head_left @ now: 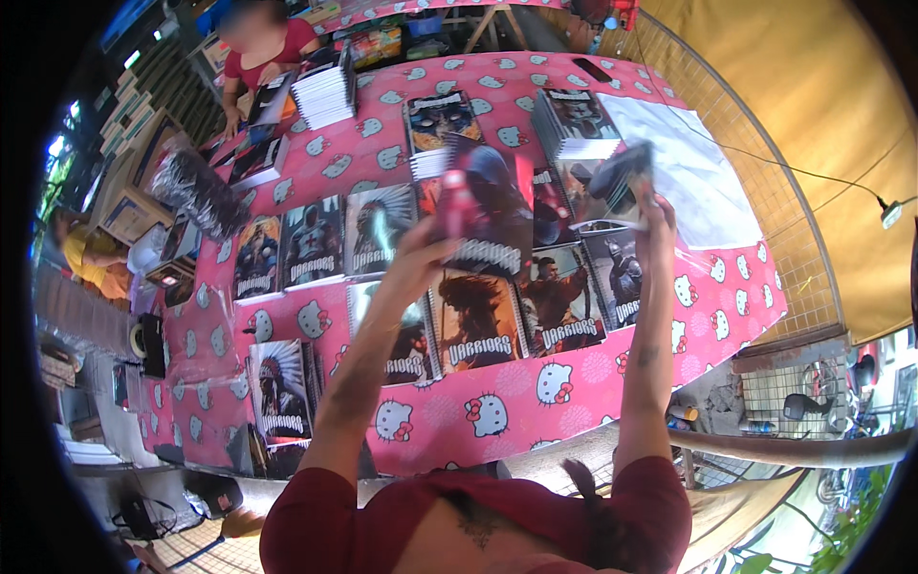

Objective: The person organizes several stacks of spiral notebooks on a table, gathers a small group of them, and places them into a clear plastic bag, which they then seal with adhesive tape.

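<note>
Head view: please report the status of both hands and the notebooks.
Left hand holding red-and-dark notebook, raised. Right hand gripping dark notebook, blurred. Both partly hide other notebooks on pink tablecloth.

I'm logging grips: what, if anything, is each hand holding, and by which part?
The left hand holds a hooded-figure notebook by its lower left edge; the right hand holds a dark-covered notebook, blurred, by its right edge.
</note>
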The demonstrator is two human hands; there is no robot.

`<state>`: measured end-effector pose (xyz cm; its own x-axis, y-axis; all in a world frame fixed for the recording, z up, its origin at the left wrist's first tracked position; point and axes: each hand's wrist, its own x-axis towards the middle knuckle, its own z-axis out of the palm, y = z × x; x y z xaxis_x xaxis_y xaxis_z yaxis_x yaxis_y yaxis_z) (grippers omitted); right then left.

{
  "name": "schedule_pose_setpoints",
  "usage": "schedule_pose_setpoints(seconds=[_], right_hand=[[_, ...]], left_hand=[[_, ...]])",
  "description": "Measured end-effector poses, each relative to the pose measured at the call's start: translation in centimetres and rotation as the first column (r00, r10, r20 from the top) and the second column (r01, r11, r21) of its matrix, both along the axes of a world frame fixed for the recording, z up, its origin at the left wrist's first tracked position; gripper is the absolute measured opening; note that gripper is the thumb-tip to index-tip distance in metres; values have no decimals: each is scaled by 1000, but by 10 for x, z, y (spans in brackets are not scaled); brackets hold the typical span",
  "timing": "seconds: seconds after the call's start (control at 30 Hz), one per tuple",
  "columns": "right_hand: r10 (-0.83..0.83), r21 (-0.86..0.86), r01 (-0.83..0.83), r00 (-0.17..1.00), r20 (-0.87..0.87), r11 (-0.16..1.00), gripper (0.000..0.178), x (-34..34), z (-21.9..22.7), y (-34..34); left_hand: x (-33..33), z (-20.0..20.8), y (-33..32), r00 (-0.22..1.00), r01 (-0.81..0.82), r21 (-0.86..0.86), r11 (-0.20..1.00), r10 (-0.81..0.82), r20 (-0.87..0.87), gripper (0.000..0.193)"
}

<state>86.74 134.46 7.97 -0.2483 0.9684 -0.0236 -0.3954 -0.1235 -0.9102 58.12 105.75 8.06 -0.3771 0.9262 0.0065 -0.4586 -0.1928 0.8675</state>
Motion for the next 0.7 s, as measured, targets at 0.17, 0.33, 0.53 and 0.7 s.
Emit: schedule_pose_setpoints(seconds=[0.17,0.33,0.53,0.7], right_hand=[[229,206,-201,966,-121,958,84,-28,50,-214],[656,148,-639,739,-152,755,78,-118,4,-399],[592,312,-806,585,554,504,63,-208,-105,-533],[341,436,-651,726,597,621,54,-186,-110,-510]], left_hand=[[-56,48,-184,945,-274,39,961,277,-176,71],[-66,105,-311,766,-568,281,773,622,-163,71],[-79,-7,-433,422,-732,19,681,476,-771,65],[-34,-44,-425,-95,-901,-1,435,-199,-975,64]])
